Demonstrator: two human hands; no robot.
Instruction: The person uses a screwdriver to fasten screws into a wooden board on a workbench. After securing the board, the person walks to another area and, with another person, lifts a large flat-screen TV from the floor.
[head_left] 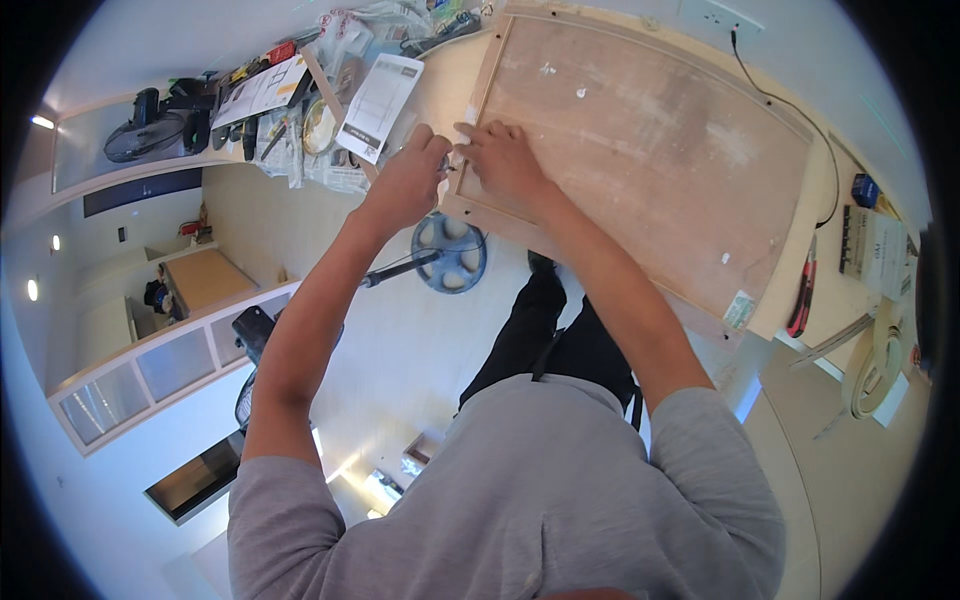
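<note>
A shallow wooden panel point(640, 130) with a raised rim lies flat on the counter in front of me. My left hand point(405, 185) is beside the panel's left edge, fingers curled closed. Something small and dark shows at its fingertips, too small to name. My right hand point(505, 168) rests on the panel's left rim near its front corner, fingers apart and one stretched toward the left hand. Only a narrow gap separates the two hands.
A printed sheet point(380, 105), plastic bags and tools crowd the counter at left. Below stands a fan's round blue base point(448, 255). A red utility knife point(803, 290), a coiled strip point(873, 370) and boxes lie at right. A black cable point(785, 100) hangs from a wall outlet.
</note>
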